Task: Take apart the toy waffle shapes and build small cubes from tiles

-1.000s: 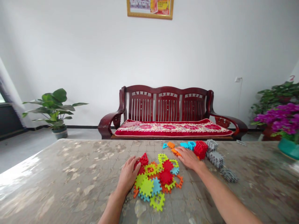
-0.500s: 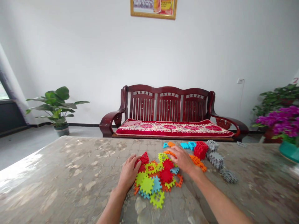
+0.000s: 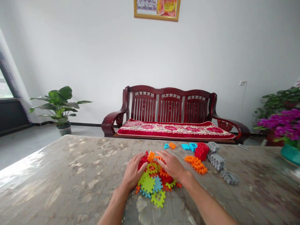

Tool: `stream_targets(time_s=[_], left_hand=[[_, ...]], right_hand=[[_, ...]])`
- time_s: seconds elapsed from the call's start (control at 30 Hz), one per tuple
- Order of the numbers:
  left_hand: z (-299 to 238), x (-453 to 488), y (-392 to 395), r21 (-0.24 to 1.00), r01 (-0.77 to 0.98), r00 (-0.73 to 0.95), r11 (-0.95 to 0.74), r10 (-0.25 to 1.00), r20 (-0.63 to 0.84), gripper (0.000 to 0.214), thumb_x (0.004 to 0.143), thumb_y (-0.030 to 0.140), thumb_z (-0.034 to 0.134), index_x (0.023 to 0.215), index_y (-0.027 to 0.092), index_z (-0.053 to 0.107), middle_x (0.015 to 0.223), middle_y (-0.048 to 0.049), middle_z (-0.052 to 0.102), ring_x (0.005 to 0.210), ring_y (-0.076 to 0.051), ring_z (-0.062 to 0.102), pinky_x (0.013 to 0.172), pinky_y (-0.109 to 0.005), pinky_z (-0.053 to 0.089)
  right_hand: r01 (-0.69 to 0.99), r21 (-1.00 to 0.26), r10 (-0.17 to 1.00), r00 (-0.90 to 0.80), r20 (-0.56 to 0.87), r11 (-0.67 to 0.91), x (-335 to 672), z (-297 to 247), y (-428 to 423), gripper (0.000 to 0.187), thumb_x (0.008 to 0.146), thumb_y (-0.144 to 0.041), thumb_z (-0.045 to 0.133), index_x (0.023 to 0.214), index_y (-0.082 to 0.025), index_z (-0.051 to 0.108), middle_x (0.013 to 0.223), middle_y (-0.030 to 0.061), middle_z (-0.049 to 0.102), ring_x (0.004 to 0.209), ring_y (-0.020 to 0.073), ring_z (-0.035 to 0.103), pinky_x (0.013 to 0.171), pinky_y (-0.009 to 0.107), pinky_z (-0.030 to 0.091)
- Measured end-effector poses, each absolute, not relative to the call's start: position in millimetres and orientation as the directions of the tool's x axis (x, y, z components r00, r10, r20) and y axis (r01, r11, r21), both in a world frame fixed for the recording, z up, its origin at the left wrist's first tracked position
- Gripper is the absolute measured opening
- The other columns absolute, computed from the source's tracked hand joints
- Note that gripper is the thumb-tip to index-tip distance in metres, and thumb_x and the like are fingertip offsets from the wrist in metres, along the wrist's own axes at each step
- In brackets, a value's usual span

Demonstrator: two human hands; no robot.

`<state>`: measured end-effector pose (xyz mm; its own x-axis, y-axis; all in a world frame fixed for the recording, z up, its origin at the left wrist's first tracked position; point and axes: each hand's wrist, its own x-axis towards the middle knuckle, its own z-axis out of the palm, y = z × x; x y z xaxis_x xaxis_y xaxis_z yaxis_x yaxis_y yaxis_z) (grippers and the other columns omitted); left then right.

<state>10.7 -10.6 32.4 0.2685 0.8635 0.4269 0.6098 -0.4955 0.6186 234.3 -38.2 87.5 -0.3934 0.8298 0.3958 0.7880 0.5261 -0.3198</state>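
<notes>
Between my hands lies a pile of notched interlocking plastic tiles, with lime green tiles [image 3: 148, 184], a light blue tile [image 3: 157, 184] and red and orange ones among them. My left hand [image 3: 134, 171] curves around red tiles [image 3: 142, 160] at the pile's far left, its thumb on the near side. Close to its fingertips an orange tile [image 3: 151, 156] stands up. From the right, my right hand [image 3: 171, 165] reaches over the pile, its fingers bent around another orange tile [image 3: 159, 158] that they partly hide.
Right of the pile lie a row of orange tiles [image 3: 196, 164], a red stack [image 3: 201, 151] and grey stacks [image 3: 216, 161]. Blue tiles [image 3: 188, 146] sit farther back. The patterned table [image 3: 77, 181] faces a wooden bench [image 3: 170, 104]. A flower pot [image 3: 290, 153] stands at the right edge.
My right hand has moved left across the pile, close to my left hand, bringing orange tiles along. My left hand's thumb has shifted slightly right beside the red tiles.
</notes>
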Motion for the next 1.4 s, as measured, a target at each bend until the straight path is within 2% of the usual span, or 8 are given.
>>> stream_targets(time_s=[0.27,0.47,0.6,0.83,1.1,1.4], left_hand=[[38,15,-15,0.590,0.626,0.350,-0.509,0.860,0.371,0.035,0.088,0.039,0.052,0.118,0.026,0.066,0.121,-0.0058,0.068,0.115,-0.024,0.059,0.103,-0.038,0.042],[37,14,-14,0.625,0.613,0.323,-0.483,0.875,0.360,0.042,0.091,0.040,0.045,0.127,0.023,0.061,0.127,-0.0071,0.065,0.120,-0.023,0.057,0.105,-0.038,0.040],[36,12,-14,0.637,0.588,0.335,-0.498,0.867,0.369,0.044,0.094,0.043,0.041,0.128,0.022,0.059,0.127,-0.0080,0.065,0.118,-0.023,0.058,0.104,-0.039,0.042],[35,12,-13,0.607,0.599,0.346,-0.521,0.853,0.390,0.042,0.090,0.040,0.049,0.126,0.023,0.060,0.129,-0.0077,0.064,0.121,-0.024,0.056,0.106,-0.041,0.040],[31,13,-11,0.572,0.634,0.340,-0.520,0.852,0.397,0.036,0.089,0.036,0.052,0.120,0.024,0.065,0.127,-0.0075,0.065,0.120,-0.025,0.057,0.105,-0.042,0.041],[30,11,-7,0.591,0.641,0.274,-0.490,0.865,0.420,0.034,0.088,0.033,0.051,0.118,0.026,0.066,0.124,-0.0057,0.067,0.119,-0.023,0.058,0.106,-0.042,0.040]], right_hand=[[0.775,-0.372,0.838,-0.354,0.415,0.511,239,90,-39,0.037,0.089,-0.015,0.045,0.122,-0.022,0.062,0.126,0.0070,0.061,0.118,0.0188,0.057,0.104,0.034,0.045],[0.733,-0.372,0.804,-0.405,0.435,0.570,227,91,-36,0.052,0.083,-0.011,0.048,0.133,-0.021,0.054,0.133,0.0083,0.057,0.124,0.0192,0.052,0.109,0.036,0.041],[0.711,-0.394,0.795,-0.395,0.461,0.582,221,87,-32,0.056,0.079,-0.010,0.051,0.134,-0.020,0.054,0.135,0.0090,0.055,0.128,0.0203,0.049,0.112,0.038,0.037],[0.708,-0.464,0.829,-0.324,0.455,0.532,232,77,-32,0.053,0.079,-0.010,0.055,0.130,-0.022,0.059,0.141,0.0086,0.052,0.132,0.0204,0.045,0.115,0.040,0.034],[0.696,-0.571,0.875,-0.176,0.451,0.435,242,72,-35,0.045,0.082,-0.016,0.057,0.126,-0.023,0.061,0.138,0.0082,0.055,0.129,0.0211,0.050,0.113,0.040,0.037],[0.640,-0.619,0.852,-0.111,0.512,0.456,233,68,-40,0.042,0.082,-0.021,0.059,0.124,-0.023,0.062,0.132,0.0075,0.059,0.125,0.0210,0.053,0.111,0.041,0.039]])
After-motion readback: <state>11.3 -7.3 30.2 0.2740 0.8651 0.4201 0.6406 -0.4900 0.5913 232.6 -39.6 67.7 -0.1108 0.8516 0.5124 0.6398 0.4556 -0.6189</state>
